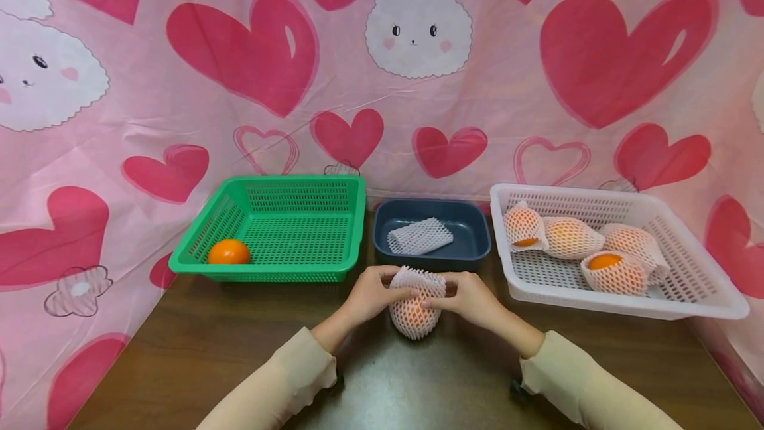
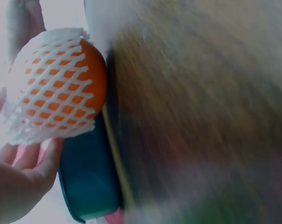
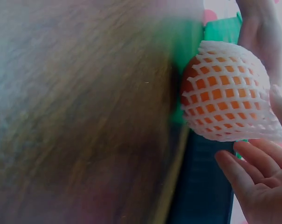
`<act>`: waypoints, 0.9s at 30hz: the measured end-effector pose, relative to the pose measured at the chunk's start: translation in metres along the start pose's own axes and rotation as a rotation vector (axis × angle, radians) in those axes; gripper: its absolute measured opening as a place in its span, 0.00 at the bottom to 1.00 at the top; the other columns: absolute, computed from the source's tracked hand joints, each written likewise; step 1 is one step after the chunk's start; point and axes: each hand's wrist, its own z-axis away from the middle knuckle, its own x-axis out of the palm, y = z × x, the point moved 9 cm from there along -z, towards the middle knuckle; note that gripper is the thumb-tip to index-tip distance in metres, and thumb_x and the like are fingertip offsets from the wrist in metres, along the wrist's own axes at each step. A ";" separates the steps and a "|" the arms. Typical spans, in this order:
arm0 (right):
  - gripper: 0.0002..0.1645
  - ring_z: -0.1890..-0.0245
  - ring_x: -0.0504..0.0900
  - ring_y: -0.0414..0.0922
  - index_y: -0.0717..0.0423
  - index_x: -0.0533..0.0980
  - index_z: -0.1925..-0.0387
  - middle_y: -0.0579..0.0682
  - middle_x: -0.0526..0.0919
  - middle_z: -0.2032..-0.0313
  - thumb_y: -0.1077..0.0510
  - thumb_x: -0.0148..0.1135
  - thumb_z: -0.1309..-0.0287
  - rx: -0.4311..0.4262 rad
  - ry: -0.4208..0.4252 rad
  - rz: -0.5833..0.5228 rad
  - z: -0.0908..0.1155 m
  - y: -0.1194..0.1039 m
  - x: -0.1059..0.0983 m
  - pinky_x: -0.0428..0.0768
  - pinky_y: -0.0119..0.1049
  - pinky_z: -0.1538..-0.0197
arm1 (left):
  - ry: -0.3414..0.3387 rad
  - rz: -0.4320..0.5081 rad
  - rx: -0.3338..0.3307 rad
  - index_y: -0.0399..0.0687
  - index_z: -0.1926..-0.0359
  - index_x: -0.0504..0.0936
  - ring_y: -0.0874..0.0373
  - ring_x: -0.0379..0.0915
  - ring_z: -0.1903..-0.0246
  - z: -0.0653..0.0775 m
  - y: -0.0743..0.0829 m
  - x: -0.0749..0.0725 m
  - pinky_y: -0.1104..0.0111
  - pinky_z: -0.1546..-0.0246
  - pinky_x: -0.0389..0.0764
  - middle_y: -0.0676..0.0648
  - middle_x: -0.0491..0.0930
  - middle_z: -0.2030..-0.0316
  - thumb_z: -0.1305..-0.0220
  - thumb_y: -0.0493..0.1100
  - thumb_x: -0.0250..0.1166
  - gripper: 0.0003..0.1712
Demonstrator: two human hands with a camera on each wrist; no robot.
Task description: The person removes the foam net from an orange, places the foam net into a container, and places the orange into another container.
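Head view: a pink cloth point(image 1: 430, 95) printed with hearts and rabbits spans the background, behind a brown bench point(image 1: 430, 383). Largest on the bench is the white basket point(image 1: 597, 307) at the right, carrying four net-wrapped oranges point(image 1: 572, 237). Slightly smaller, the green basket point(image 1: 298, 251) stands at the left. Between the two sits a dark blue tray point(image 1: 432, 261).

Next in size come the person's hands, in pale sleeves point(image 1: 292, 367). The left hand point(image 1: 371, 294) and the right hand point(image 1: 474, 298) both grip the netted orange point(image 1: 416, 318) from opposite sides, thumbs on the front of its white foam net. It is just on the near side of the tray; whether it touches the bench I cannot tell. Both wrist views show bare peel at one end.

A loose foam net point(image 1: 420, 237) lies in the tray. Smallest is a bare orange point(image 1: 229, 252) in the green basket's near left corner.
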 end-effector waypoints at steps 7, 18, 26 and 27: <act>0.16 0.79 0.65 0.33 0.52 0.81 0.80 0.34 0.69 0.84 0.50 0.79 0.47 0.017 0.011 0.028 0.001 0.002 -0.002 0.62 0.29 0.76 | -0.129 -0.074 -0.046 0.44 0.47 0.87 0.61 0.81 0.59 0.001 -0.007 0.005 0.63 0.54 0.82 0.52 0.87 0.58 0.44 0.48 0.80 0.25; 0.07 0.76 0.73 0.31 0.54 0.89 0.73 0.37 0.85 0.76 0.56 0.80 0.48 -0.046 0.051 0.043 -0.001 -0.010 -0.009 0.74 0.29 0.72 | -0.038 -0.041 -0.015 0.40 0.56 0.90 0.63 0.80 0.65 0.002 -0.004 0.000 0.68 0.64 0.81 0.50 0.88 0.63 0.44 0.44 0.79 0.17; 0.20 0.63 0.83 0.39 0.60 0.86 0.57 0.46 0.88 0.63 0.52 0.79 0.46 -0.031 -0.002 -0.019 -0.002 -0.007 -0.004 0.83 0.36 0.59 | 0.061 -0.023 0.002 0.39 0.62 0.91 0.64 0.77 0.70 0.001 -0.002 -0.008 0.70 0.69 0.79 0.49 0.88 0.68 0.44 0.43 0.79 0.12; 0.22 0.61 0.84 0.39 0.61 0.85 0.55 0.47 0.88 0.61 0.52 0.79 0.46 -0.026 -0.025 -0.019 -0.002 -0.006 -0.002 0.83 0.37 0.57 | 0.063 -0.019 0.004 0.39 0.62 0.90 0.64 0.78 0.70 0.001 -0.002 -0.008 0.70 0.69 0.79 0.49 0.88 0.67 0.44 0.43 0.79 0.13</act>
